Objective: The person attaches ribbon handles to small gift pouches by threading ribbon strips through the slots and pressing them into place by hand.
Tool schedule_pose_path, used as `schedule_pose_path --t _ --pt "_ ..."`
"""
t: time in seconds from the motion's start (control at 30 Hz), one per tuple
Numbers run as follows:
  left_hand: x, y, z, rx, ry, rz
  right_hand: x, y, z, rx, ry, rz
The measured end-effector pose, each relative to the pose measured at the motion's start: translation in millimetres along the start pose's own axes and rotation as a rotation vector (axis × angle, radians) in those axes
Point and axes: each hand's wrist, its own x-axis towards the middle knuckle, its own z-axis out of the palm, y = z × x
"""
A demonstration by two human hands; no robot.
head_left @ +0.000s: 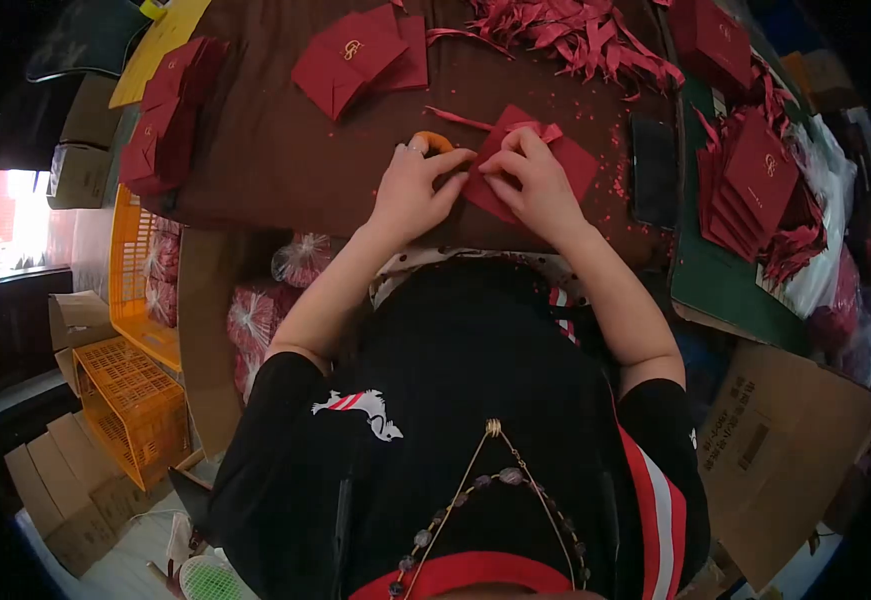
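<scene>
A red paper bag (pixel 575 170) lies flat on the brown cloth-covered table (pixel 255 150), and a red ribbon (pixel 455 118) trails from it to the left. At the bag's left edge is my left hand (pixel 417 185), thumb and fingertips pinched together, with an orange ring-shaped thing (pixel 438 141) around or behind its fingers. My right hand (pixel 533 185) rests over the bag, its thumb and index finger pinching near the same edge. Whatever lies between the fingertips of either hand is too small to make out.
Red bags with gold lettering (pixel 350 60) lie ahead; stacks stand at left (pixel 160 130) and right (pixel 755 190). Loose red ribbons (pixel 575 40) are heaped at the back. A black phone (pixel 653 170) and red scraps lie right of the bag. Orange crates (pixel 130 400) stand lower left.
</scene>
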Motion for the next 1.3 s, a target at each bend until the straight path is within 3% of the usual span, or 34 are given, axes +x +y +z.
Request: schedule_pose_path --t 0.03,0.13,0.27,0.33,0.5,0.73,0.83,0.93,1.1,1.23,1.3 --pt "7 -6 0 0.003 0.005 0.003 1 3 0 0.02 0.007 -0.022" --pt "28 -16 -9 -0.264 -0.261 -0.112 -1 4 -3 0.105 -0.038 0.072" --pt "35 -16 -8 -0.131 -0.299 -0.024 -1 9 0 0.13 -0.013 0.051" --pt "40 -13 -6 -0.285 -0.387 -0.12 -1 8 -2 0.178 -0.01 0.085" --pt "47 -28 -9 -0.525 -0.551 -0.102 -3 5 -8 0.321 -0.017 0.163" --pt "35 -9 -4 -0.231 -0.317 0.084 -2 -2 -19 0.332 -0.056 0.162" --pt "27 -10 -15 0.337 -0.085 0.341 -9 0 -19 0.365 -0.018 0.132" --pt "32 -50 -52 0.509 0.035 0.191 -11 4 -30 0.321 -0.121 0.167" --pt "11 -60 -58 0.472 -0.033 0.017 -9 4 -27 0.347 -0.15 0.11" --pt "33 -30 -37 0.273 0.195 0.218 -12 1 -28 0.316 -0.123 0.131" --pt "44 -19 -20 0.333 0.085 0.185 -12 0 -28 0.334 -0.131 0.157"
